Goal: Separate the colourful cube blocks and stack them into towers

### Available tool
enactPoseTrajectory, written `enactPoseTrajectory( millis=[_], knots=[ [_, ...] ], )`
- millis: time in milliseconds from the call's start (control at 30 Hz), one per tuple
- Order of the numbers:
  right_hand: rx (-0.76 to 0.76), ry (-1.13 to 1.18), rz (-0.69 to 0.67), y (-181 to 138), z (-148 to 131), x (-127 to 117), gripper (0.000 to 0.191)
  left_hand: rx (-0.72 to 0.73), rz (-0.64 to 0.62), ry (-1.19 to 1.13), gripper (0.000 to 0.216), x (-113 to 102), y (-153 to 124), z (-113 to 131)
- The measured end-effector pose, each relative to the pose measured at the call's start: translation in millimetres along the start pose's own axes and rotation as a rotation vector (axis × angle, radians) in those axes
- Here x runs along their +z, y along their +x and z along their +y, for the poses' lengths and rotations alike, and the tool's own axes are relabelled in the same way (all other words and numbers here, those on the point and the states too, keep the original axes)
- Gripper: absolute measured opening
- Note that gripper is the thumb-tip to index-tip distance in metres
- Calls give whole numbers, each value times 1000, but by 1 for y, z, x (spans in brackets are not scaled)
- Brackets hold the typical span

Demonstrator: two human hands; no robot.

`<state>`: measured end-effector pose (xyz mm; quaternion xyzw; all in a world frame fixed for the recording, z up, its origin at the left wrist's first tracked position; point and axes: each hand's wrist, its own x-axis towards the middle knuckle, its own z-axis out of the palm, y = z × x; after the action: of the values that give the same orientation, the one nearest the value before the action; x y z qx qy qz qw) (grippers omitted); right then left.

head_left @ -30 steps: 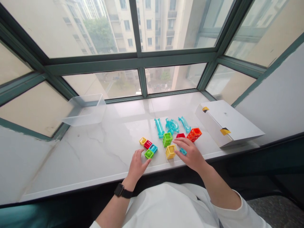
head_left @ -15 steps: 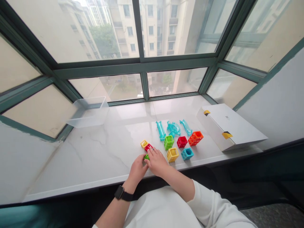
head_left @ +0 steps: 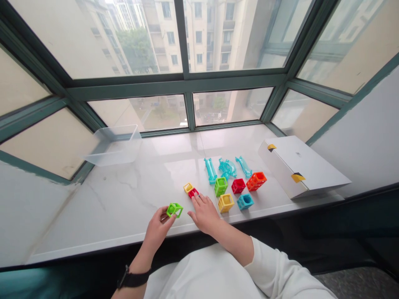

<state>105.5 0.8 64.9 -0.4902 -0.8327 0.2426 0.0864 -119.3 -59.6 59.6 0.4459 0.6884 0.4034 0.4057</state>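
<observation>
My left hand (head_left: 158,227) pinches a green open-frame block (head_left: 174,210) between thumb and fingers, just above the sill near its front edge. To the right, my right hand (head_left: 204,214) lies with fingers stretched forward and thumb apart. Its fingertips touch a red block (head_left: 193,193), partly hidden under them. A yellow block (head_left: 188,187) adjoins the red one at its far left end. Beyond my right hand stand a taller yellow block (head_left: 226,203), a green stack (head_left: 221,187), a blue block (head_left: 245,202), another red block (head_left: 238,186) and an orange stack (head_left: 256,181).
Clear teal track-like pieces (head_left: 227,168) lie behind the blocks. A transparent plastic bin (head_left: 114,158) stands at the back left of the white sill (head_left: 124,203). On the right sits a white box (head_left: 302,166) with yellow-black tabs. Framed windows (head_left: 174,85) enclose the back and sides.
My left hand has moved left, carrying the green block away from the red and yellow pair. My right hand stays by the red block, its thumb now clear of the green one.
</observation>
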Motion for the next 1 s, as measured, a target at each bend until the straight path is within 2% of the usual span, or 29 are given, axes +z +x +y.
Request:
enactPoseTrajectory(
  millis=[100,233,333,433,600,767,867,1000],
  knots=[
    [-37,109,106,-6,-5,-11,78,-44,-16,-193,70,2,-2,15],
    [-258,318,260,-23,-17,-43,91,2,-117,-382,65,17,-7,48],
    [-343,414,359,-38,-21,-69,82,58,-218,-484,58,34,-10,72],
    [-361,435,492,-52,-15,-92,68,124,-294,-541,57,54,-9,91],
    [-320,407,555,-69,15,-125,59,282,-423,-450,63,87,-6,121],
    [-249,339,604,-84,49,-146,61,438,-554,-239,65,114,-3,144],
    [-251,293,591,-87,63,-153,67,516,-556,-109,58,126,3,151],
    [-229,262,553,-84,72,-160,72,552,-527,-63,51,133,13,158]
  ],
)
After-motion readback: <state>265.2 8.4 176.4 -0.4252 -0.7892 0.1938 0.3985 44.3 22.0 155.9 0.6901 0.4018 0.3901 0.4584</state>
